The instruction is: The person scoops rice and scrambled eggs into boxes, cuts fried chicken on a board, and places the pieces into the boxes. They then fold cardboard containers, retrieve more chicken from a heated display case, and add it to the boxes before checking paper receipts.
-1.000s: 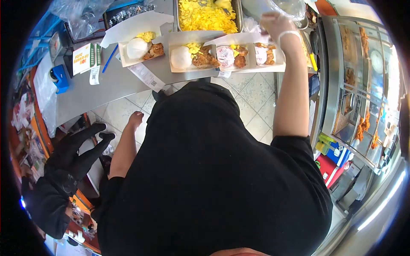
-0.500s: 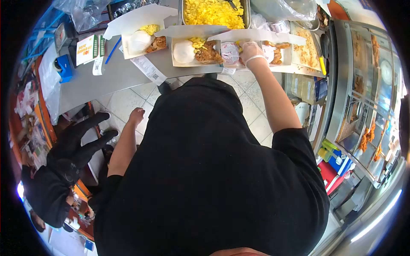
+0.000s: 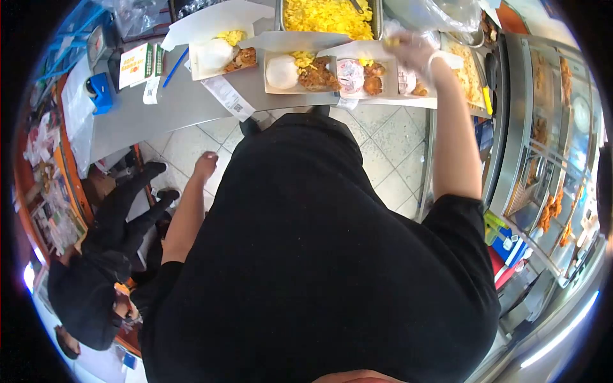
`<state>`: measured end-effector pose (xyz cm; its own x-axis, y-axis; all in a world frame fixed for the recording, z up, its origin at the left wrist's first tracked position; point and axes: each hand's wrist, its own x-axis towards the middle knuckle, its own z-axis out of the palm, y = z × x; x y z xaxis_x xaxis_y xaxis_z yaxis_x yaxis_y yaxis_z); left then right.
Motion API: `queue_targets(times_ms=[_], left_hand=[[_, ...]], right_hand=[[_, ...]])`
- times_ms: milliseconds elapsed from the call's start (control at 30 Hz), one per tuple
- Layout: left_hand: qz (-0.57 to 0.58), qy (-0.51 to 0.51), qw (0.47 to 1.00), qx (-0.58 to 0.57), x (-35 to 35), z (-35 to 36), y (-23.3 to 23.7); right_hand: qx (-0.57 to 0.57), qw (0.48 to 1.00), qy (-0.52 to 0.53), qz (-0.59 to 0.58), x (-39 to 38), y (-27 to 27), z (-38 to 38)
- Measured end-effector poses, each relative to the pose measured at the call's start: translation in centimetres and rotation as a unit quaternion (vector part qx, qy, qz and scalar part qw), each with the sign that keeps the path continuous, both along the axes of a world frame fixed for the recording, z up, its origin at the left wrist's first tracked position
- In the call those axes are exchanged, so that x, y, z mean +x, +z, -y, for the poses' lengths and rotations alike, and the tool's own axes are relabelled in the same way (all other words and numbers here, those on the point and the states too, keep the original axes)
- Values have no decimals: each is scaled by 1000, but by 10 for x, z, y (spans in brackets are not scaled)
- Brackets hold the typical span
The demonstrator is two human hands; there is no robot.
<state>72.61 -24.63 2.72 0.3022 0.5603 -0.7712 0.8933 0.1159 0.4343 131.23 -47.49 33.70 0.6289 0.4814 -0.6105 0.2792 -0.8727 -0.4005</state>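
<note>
**A:** Head view. Status?

**B:** My right hand [image 3: 414, 52], gloved, is up over the rightmost box [image 3: 415, 101] on the table [image 3: 159, 112]. The grip is pinched shut on a small egg clump [image 3: 391, 43]. It's yellow, same look as the egg tray [image 3: 280, 16] just beyond the boxes.

**A:** Left?

**B:** My left hand [image 3: 205, 165] hangs at my side over the floor tiles [image 3: 383, 147]. Loosely curled, nothing in it that I can see.

**A:** Which step?

**B:** My read is egg portioning. Four open boxes sit in a row. The left box [image 3: 211, 75], second box [image 3: 300, 91] and third box [image 3: 367, 97] all show yellow beside the rice and chicken. I see none in the rightmost, though my hand hides part of it.

**A:** Next move needs?

**B:** Come down over a bare spot in the rightmost box and open the grip low, so nothing lands on the table. Keep my forearm clear of the third box.
</note>
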Motion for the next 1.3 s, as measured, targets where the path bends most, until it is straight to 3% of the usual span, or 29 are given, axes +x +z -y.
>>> queue_targets(times_ms=[67,100,133,167,200,267,300,333,367,400,433,467,500,533,667,733,833,900,933,1033,1100,1200,1300], left_hand=[[-7,-178,983,37,-28,0,-20],[-28,-194,980,-25,-44,-6,-41],[-51,-206,973,-87,-64,-11,-65],[-37,-64,987,-145,-87,-10,-89],[-37,-65,987,-144,-74,-10,-65],[-86,-171,978,-86,-49,-8,-22],[-47,-99,993,-33,-51,-3,-25],[-14,-126,992,-9,-63,-7,-45],[-7,-23,999,-22,-50,-2,-29],[1,79,996,-33,-33,4,-11],[1,84,996,-33,-27,9,-7],[4,89,995,-55,-24,11,-5],[6,93,993,-75,-20,12,-3],[-24,29,998,-56,-14,15,2],[-12,-73,996,-40,-49,13,-47],[4,-99,995,-31,-51,7,-41],[-9,-62,997,-39,-16,2,24],[-63,-77,995,-13,-16,-5,28],[-62,-80,995,-11,-13,-9,28],[-57,-80,995,13,-20,-18,13],[-41,-90,995,17,-14,-19,9],[-13,-88,996,15,0,-13,12],[0,-76,997,1,18,-1,22]], right_hand=[[198,979,23,54,30,-1,-13],[199,978,17,58,31,13,-20],[178,948,127,230,29,30,-35],[147,879,233,390,29,41,-44],[148,879,231,391,26,50,-45],[184,841,233,452,12,66,-42],[184,840,239,451,8,66,-37],[152,915,131,351,4,58,-25],[114,964,17,241,-1,47,-14],[57,990,-32,127,-7,35,-5],[0,997,-82,11,-11,15,6],[-56,934,311,167,11,-49,41],[-50,969,211,116,-10,-46,41],[-24,988,95,121,-14,-79,44],[-59,983,51,164,-43,-109,37],[-44,985,27,166,-50,-114,39],[-35,981,14,189,-52,-120,47],[-145,968,103,176,-45,-127,47],[-143,969,100,177,-42,-130,48],[-135,975,56,165,-36,-129,45],[-53,976,-55,203,-40,-123,33],[-36,973,-73,217,-66,-96,15],[-41,969,-84,230,-62,-122,9]])
